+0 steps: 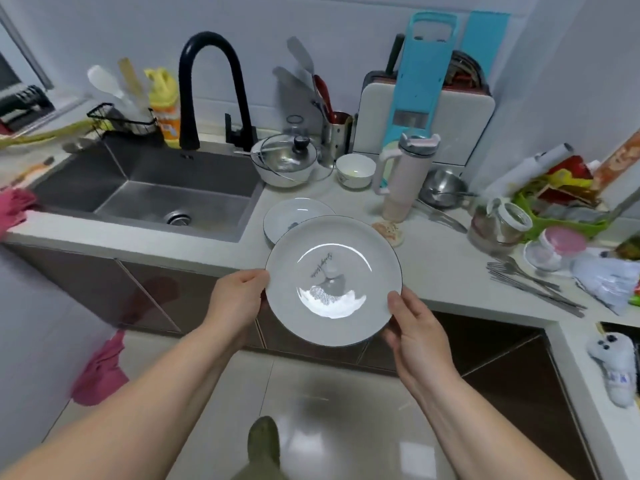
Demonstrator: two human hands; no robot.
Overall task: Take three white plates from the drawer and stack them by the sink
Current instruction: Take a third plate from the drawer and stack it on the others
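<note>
I hold a white plate (pixel 332 244) with a thin dark rim and a grey print in its middle, tilted toward me in front of the counter edge. My left hand (pixel 239 299) grips its left rim and my right hand (pixel 412 327) grips its lower right rim. Behind it, a stack of white plates (pixel 294 211) lies on the counter just right of the steel sink (pixel 156 188); the held plate hides its near part. No drawer shows in this view.
A black faucet (pixel 207 88) stands behind the sink. A lidded bowl (pixel 287 161), a small white bowl (pixel 355 169), a pink tumbler (pixel 403 178), jars (pixel 498 223) and forks (pixel 533 285) crowd the counter to the right. Pink cloths (pixel 100 372) hang on the left.
</note>
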